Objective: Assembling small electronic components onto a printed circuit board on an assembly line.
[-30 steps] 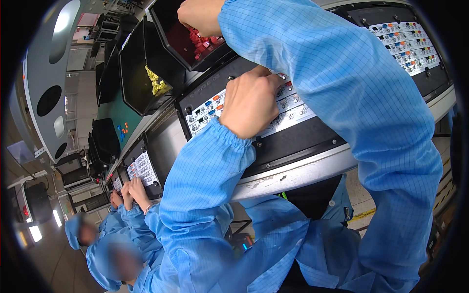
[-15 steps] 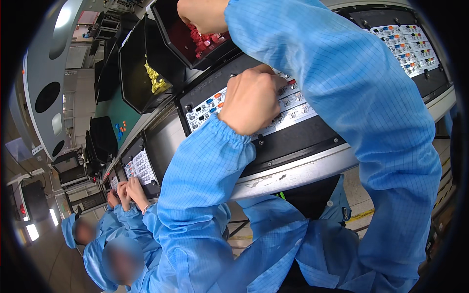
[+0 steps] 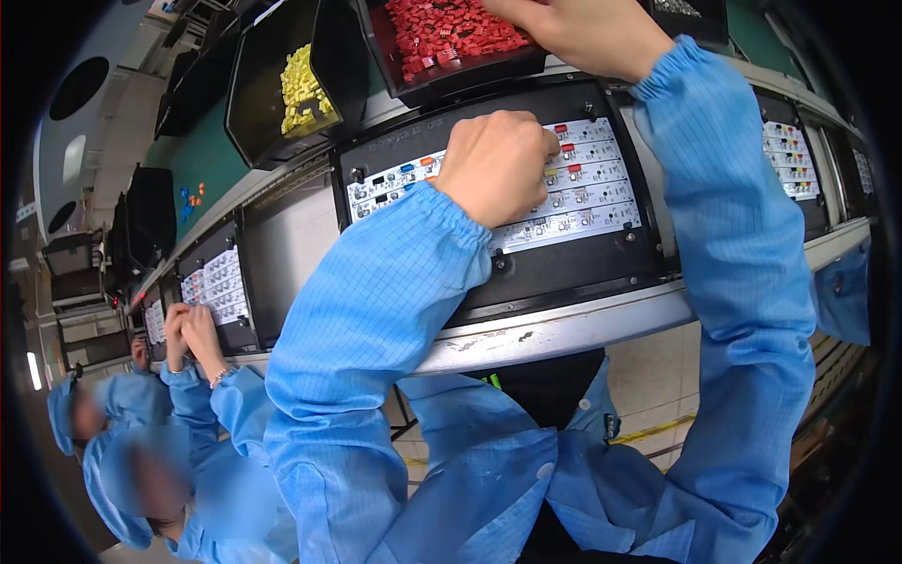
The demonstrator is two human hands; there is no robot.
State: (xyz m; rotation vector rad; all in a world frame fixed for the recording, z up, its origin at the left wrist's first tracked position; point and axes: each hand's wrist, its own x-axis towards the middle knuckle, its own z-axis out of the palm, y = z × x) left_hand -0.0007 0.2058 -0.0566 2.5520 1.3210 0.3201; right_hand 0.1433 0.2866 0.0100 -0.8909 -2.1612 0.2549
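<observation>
Left hand (image 3: 498,164) was curled palm-down over the middle of the white circuit boards (image 3: 592,197); knuckles up, fingertips hidden, so couldn't tell if that grip was apart, together or clamped on a part. Right hand (image 3: 601,33) was at the far side, over the right part of the red bin (image 3: 474,77), a finger or thumb stretched left above the contents; tips cut off by the upper edge, so couldn't tell that grip's state either. Boards were thin, narrow strips side by side in a flat black fixture (image 3: 564,268) with small dark posts, sitting just behind a scuffed bare-metal rail (image 3: 564,320). Black, blue and orange blocks sat on the boards left of the left hand, red ones to its right. Red bin: black, angular walls, broad layer of small blocky red parts (image 3: 442,38). Left of it, yellow bin (image 3: 254,85): also black, smaller heap of yellow parts (image 3: 303,89). Loose blue and orange parts (image 3: 191,202) lay farther left on the green tabletop (image 3: 214,174). Both sleeves (image 3: 366,282) were blue grid-weave fabric, gathered at the cuffs.
</observation>
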